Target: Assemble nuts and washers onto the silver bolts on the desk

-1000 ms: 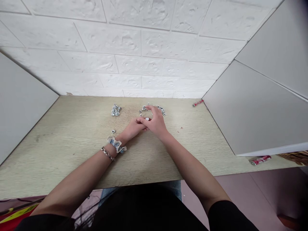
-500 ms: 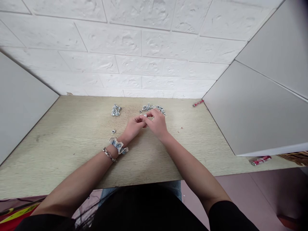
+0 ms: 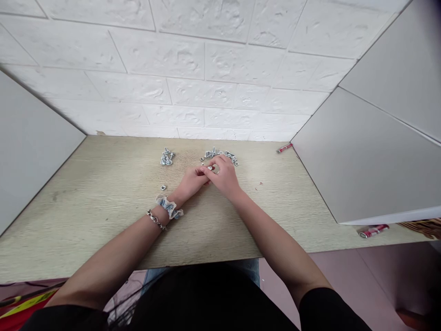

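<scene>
My left hand [image 3: 193,180] and my right hand [image 3: 224,178] meet over the middle of the wooden tabletop [image 3: 131,193]. Their fingertips are pinched together around a small silvery metal fastener [image 3: 210,168]. Fingers cover most of it, so whether it is a bolt or a nut cannot be made out. Just beyond my right hand lies a loose pile of bolts and nuts [image 3: 212,152], partly hidden by that hand. A smaller cluster of bolts [image 3: 167,157] rests farther left, several of them standing on their heads. One single nut [image 3: 163,187] sits left of my left wrist.
A white brick-pattern wall [image 3: 186,96] closes off the back. Grey panels stand at the left [image 3: 31,147] and right [image 3: 330,161]. One red battery [image 3: 284,148] lies by the right panel's far corner, another red battery [image 3: 374,231] near the front right edge.
The fastener between my fingertips has turned slightly and shows a rounder face now. Both hands stay in nearly the same place; the piles have not changed.
</scene>
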Available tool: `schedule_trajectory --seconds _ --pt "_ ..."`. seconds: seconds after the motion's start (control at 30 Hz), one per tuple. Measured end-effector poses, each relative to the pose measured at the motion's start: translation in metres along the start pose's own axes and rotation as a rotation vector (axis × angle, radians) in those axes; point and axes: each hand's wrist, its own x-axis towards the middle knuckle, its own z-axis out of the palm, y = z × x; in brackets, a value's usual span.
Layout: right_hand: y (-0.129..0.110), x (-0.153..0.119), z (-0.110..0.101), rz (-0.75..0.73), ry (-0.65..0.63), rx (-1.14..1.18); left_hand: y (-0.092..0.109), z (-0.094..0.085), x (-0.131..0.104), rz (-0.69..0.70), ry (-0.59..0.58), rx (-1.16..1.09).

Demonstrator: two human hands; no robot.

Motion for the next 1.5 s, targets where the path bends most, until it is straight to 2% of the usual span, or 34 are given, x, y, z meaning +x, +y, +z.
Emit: schedule_trajectory --seconds 0.23,0.43,0.6,0.73,0.83,1.03,1.2,1.37,1.5 --pt "-0.002 -0.001 0.001 -0.118 -0.076 0.034 0.001 -0.001 0.001 0.049 -0.050 0.020" --pt "-0.003 -0.001 -0.001 -0.074 -0.122 -0.018 0.007 -0.002 -0.002 0.077 -0.122 0.098" --pt "0.001 0.005 -0.008 -0.027 -0.107 -0.039 0.006 -0.001 -0.004 0.039 -0.189 0.086" --pt "0.004 0.007 -0.011 -0.051 -0.112 -0.056 0.002 0.000 -0.003 0.006 -0.161 -0.014" --pt "0.005 0.008 -0.012 -0.067 -0.094 -0.070 0.002 0.002 -0.001 0.005 -0.094 -0.067" --pt "0.004 0.008 -0.014 -0.011 -0.055 -0.099 0.005 0.004 0.000 0.037 -0.021 -0.044" --pt "0.003 0.008 -0.012 -0.012 -0.115 -0.101 0.005 0.004 0.000 0.015 -0.016 -0.026" --pt "0.008 0.009 -0.008 -0.133 -0.204 -0.038 0.003 0.002 0.000 -0.022 0.010 -0.002" --pt "0.011 0.006 -0.004 -0.208 -0.212 -0.008 0.000 0.001 0.001 -0.016 -0.016 0.015"
